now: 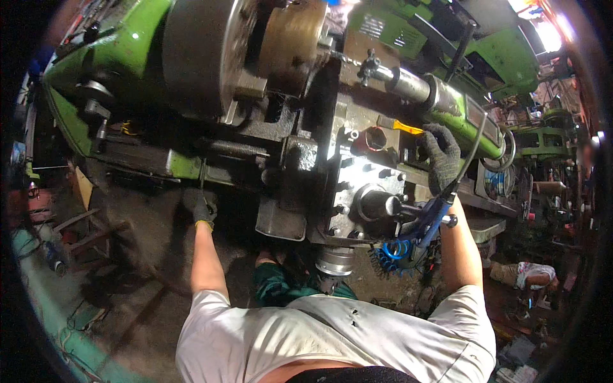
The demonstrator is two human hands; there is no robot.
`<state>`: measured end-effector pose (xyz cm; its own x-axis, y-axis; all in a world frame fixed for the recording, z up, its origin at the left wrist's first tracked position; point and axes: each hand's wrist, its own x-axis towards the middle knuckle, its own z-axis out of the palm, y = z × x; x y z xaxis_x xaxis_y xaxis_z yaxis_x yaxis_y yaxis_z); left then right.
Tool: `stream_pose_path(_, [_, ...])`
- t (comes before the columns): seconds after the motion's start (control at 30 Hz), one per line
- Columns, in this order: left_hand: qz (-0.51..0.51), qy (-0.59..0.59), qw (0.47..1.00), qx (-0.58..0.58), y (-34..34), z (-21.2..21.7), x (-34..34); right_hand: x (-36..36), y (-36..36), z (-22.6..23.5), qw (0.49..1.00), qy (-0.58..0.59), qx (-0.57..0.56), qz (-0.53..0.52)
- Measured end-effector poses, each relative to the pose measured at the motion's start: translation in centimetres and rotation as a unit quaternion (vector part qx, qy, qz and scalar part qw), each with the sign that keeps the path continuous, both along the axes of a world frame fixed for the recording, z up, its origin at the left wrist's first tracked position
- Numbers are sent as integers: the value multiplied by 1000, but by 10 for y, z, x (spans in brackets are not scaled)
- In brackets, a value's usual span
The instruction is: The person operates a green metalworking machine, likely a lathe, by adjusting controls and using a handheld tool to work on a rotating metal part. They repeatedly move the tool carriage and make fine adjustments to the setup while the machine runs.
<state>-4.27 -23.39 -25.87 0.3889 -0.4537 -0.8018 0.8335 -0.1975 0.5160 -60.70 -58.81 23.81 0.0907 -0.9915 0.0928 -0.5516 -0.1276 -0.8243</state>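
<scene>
My right hand point(440, 156), in a grey knit glove, is closed on the end of the yellow handle of a brush point(407, 127). The brush head points left, just behind an open round tin point(371, 140) on the lathe carriage. Low on the left, my gloved left hand point(202, 207) is closed around the lower end of a thin upright lever point(203, 173) at the front of the lathe; its fingers are partly in shadow. A brownish round workpiece point(290, 48) sits against the large lathe chuck point(198, 54). The tailstock point(440, 102) carries a drill chuck and bit facing the workpiece.
A square tool post point(367, 198) with several bolts stands before my right forearm. A blue air gun point(434, 220) with a coiled blue hose point(396, 249) hangs beside it. A metal tray point(281, 220) juts out below the carriage. Another person point(527, 276) is at the far right.
</scene>
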Motion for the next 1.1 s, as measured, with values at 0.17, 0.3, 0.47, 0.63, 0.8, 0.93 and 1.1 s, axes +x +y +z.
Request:
stream_pose_path(0.17, [-28, -155, 981, -109, -98, 193, -48, 43, -28, 37, 996, -92, -17, 12])
stream_pose_path(0.3, [-214, -465, 831, 217, -88, 199, -2, 118, -89, 38, 996, 0, -32, 83])
stream_pose_path(0.47, [-272, -606, 690, 287, -70, 310, -82, 130, -100, 38, 989, 15, -123, 87])
stream_pose_path(0.63, [-312, -577, 696, 293, 38, 254, -132, 134, -99, 53, 969, 70, -210, 112])
stream_pose_path(0.8, [-396, -428, 716, 384, 126, 240, -178, 132, -98, 58, 960, 131, -216, 123])
stream_pose_path(0.93, [-574, -380, 634, 351, 177, 216, -182, 129, -93, 65, 961, 145, -213, 99])
stream_pose_path(1.1, [-419, -413, 697, 409, 213, 203, -201, 134, -106, 54, 959, 112, -225, 131])
